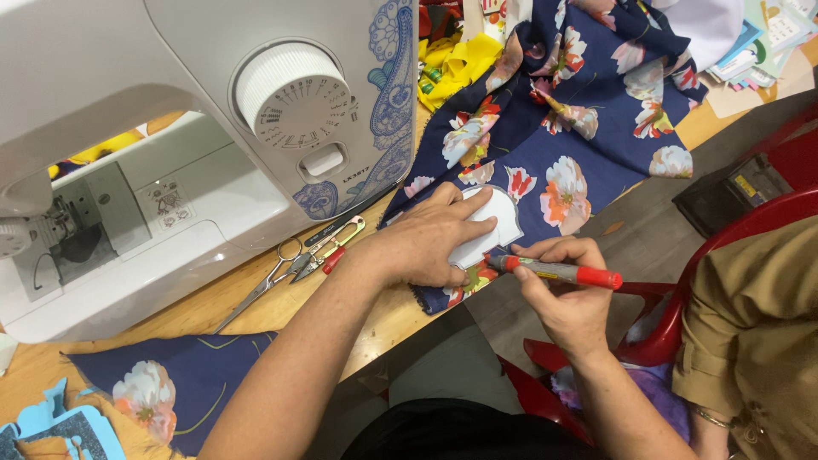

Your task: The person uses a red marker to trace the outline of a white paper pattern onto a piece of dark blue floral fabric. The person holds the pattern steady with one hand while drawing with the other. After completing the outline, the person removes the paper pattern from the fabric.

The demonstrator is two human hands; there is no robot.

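Observation:
My left hand lies flat on a white paper template, pressing it onto navy floral fabric at the table's edge. My right hand grips a red marker pen, its tip touching the lower edge of the template. The fabric spreads up and to the right across the wooden table.
A white sewing machine with a dial stands at the left. Scissors and small thread snips lie beside it. Another floral fabric piece lies at lower left. A red plastic chair and another person's sleeve are at right.

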